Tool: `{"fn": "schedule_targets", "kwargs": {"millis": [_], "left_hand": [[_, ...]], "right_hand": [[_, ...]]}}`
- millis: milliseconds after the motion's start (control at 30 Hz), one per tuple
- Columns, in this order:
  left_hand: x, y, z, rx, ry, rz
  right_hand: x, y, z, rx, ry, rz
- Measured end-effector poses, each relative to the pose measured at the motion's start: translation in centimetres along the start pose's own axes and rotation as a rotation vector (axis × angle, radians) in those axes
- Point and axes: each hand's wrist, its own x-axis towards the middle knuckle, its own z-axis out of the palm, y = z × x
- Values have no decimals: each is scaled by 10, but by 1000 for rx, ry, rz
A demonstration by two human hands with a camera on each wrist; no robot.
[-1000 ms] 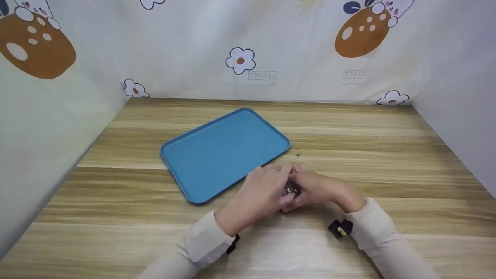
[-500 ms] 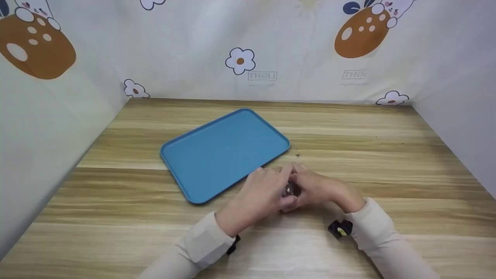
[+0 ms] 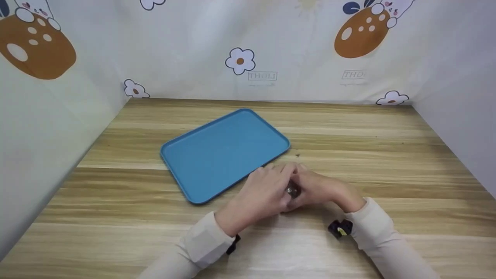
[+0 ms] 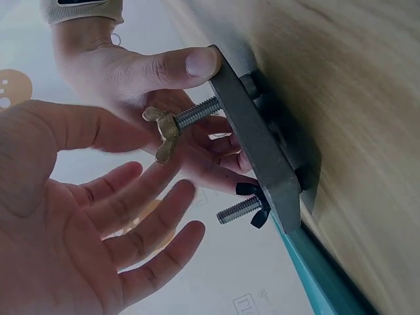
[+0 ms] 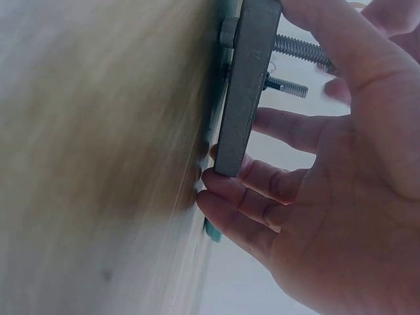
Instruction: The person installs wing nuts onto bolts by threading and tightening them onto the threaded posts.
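My right hand (image 3: 319,188) holds a grey metal block (image 4: 259,144) on edge just over the table, thumb on its upper edge and fingers around its sides. Two threaded bolts stick out of the block. On the longer bolt (image 4: 197,113) sits a brass wing nut (image 4: 162,134), near the bolt's outer end. My left hand (image 3: 263,190) pinches this wing nut between thumb and forefinger, its other fingers spread loosely. A black wing nut (image 4: 254,203) sits on the shorter bolt (image 4: 237,211), close against the block. In the head view the hands hide most of the block.
A blue tray (image 3: 224,155) lies angled on the wooden table (image 3: 387,166), just beyond the left hand. A patterned curtain (image 3: 193,50) stands behind the table and at both sides. Black straps with small devices (image 3: 341,229) are at the wrists.
The left thumb and fingers shift slightly around the brass wing nut, and the metal between the hands looks turned a little. Both arms and the tray stay in place.
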Motion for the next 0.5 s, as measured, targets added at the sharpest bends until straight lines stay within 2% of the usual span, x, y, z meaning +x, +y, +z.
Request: {"fn": "schedule_targets", "kwargs": {"millis": [300,500], "left_hand": [[-3,-2,1,35,37,43],[-3,-2,3,33,41,35]], "right_hand": [[0,2,0,-19,5,-24],[1,2,1,-14,8,-23]]}}
